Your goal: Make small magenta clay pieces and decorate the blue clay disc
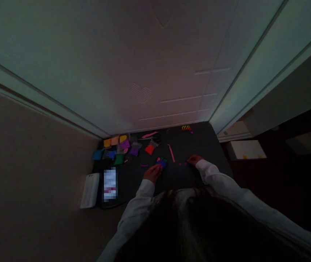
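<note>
The scene is dim. My left hand rests its fingertips against a small multicoloured clay piece in blue, green and pink, lying on a dark mat. I cannot tell whether those fingers grip it. My right hand lies on the mat with nothing visible in it, just right of a few tiny pink clay bits. Between my hands lies a slim pink tool. Further back are scissors and several coloured clay packets.
A blurred phone-sized card and a white flat board lie at the mat's near left. A small yellow-and-red bead tray sits at the far edge against a white door. A white box stands on the floor to the right.
</note>
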Demonstrator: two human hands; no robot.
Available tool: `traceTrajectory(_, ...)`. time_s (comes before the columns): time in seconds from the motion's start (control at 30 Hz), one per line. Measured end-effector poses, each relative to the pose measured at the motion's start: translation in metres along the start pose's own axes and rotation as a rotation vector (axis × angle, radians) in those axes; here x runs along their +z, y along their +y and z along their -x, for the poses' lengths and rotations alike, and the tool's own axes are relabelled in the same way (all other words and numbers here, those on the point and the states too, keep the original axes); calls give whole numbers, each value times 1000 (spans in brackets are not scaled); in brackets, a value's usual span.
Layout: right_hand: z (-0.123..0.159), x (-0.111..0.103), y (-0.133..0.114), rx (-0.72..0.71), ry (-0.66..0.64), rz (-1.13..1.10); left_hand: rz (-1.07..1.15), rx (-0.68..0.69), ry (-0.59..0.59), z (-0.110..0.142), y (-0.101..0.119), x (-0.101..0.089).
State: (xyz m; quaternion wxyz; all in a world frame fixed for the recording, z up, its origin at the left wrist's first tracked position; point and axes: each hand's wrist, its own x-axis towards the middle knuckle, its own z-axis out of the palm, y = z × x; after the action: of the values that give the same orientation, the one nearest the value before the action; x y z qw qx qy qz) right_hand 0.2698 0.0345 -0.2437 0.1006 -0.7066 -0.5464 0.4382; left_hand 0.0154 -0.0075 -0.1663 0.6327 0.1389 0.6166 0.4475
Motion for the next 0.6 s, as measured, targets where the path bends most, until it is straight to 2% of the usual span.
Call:
traceTrajectory(0.2,4,-3,-6,-4,47,-78,-66,34,-3,12,20,9)
traceTrajectory(0.33,19,-15,-25,-52,105,-142,-79,94,-32,26,45,22)
traceTrajectory(0.4,36,-29,-46,-108,145,-162,-133,170,-107,37,62,30)
traceTrajectory(0.5,77,-59,-94,-235,226,-178,-190,246,-153,62,91,43)
traceTrajectory(0.6,127,-89,-148,-609,377,-108,-276,341,-219,90,117,57)
